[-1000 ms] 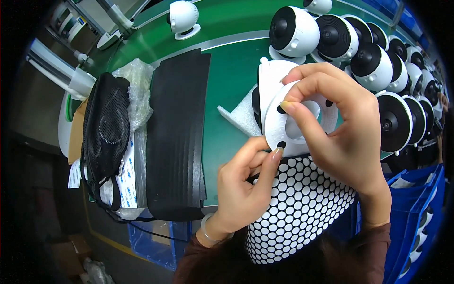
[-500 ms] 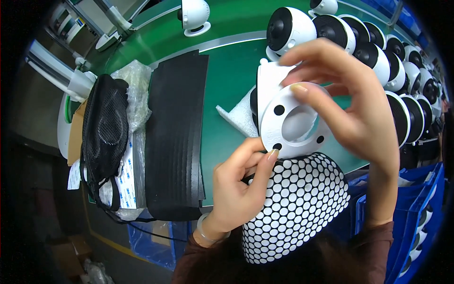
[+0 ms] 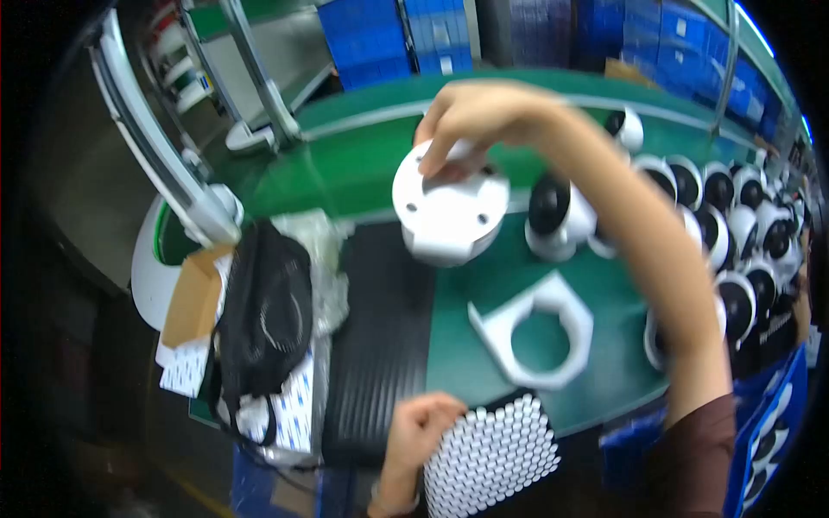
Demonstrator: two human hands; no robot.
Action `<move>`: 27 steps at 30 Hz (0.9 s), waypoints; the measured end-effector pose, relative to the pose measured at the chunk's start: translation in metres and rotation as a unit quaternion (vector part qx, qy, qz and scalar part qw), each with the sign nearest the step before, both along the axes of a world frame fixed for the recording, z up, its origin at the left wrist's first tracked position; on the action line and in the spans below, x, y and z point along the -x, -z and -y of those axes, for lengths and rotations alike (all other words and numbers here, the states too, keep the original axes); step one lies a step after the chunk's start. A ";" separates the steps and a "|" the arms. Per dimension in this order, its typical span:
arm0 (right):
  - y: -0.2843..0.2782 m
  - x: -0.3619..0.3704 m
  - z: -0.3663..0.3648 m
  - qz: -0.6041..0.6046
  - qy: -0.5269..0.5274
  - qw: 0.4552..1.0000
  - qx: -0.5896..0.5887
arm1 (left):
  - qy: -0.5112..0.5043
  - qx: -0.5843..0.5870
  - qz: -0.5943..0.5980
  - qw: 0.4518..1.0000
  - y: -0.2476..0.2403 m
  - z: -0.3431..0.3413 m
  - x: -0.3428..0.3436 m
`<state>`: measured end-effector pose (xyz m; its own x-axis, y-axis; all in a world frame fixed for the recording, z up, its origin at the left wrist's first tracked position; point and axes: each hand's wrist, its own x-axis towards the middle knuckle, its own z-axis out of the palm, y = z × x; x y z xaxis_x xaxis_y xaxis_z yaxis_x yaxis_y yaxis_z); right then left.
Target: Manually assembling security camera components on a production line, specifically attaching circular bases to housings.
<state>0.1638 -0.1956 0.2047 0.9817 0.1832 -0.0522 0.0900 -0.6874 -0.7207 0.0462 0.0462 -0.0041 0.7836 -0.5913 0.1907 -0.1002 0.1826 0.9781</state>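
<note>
My right hand (image 3: pixel 475 129) is blurred and reaches out over the far part of the bench, its fingers closed on a white camera (image 3: pixel 453 211). The camera's round base, with small dark dots, faces up, and I cannot tell whether the camera touches the surface below. Near the front edge my left hand (image 3: pixel 423 432) is closed, gripping the corner of a black sheet covered in white round pads (image 3: pixel 492 457). Between the hands, toward the right, a white foam cradle (image 3: pixel 579 332) with a round opening lies on the green mat.
Rows of white cameras with black fronts (image 3: pixel 721 224) crowd the right side; one (image 3: pixel 557 211) stands apart. Black strip sheets (image 3: pixel 380 345), a mesh pouch (image 3: pixel 272 311) and a cardboard box (image 3: pixel 194 298) lie left. A lamp arm (image 3: pixel 155 129) rises there. Blue crates (image 3: pixel 363 43) stand behind.
The camera has left the foam cradle and moved away with my right hand, base turned upward. My left hand has let go of the camera's base and dropped to the sheet. The view has tipped farther out.
</note>
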 end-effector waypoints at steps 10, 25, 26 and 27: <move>0.199 -0.159 -0.025 0.494 0.060 0.817 0.290 | 0.059 -0.129 -0.150 0.978 0.007 -0.007 0.015; 0.178 -0.128 0.034 0.455 0.402 0.767 0.208 | 0.092 -0.114 -0.121 0.982 -0.006 -0.003 0.010; 0.178 -0.126 0.038 0.462 0.440 0.737 0.224 | 0.090 -0.116 -0.123 0.981 -0.007 -0.003 0.011; 0.175 -0.125 0.039 0.366 0.493 0.745 0.260 | 0.086 -0.102 -0.142 0.981 -0.008 -0.002 0.013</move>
<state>0.2890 -0.2347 0.0293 0.4261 -0.5038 0.7514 -0.4059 -0.8487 -0.3389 0.0329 0.0482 0.0041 0.6733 -0.7225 -0.1570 0.1968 -0.0296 0.9800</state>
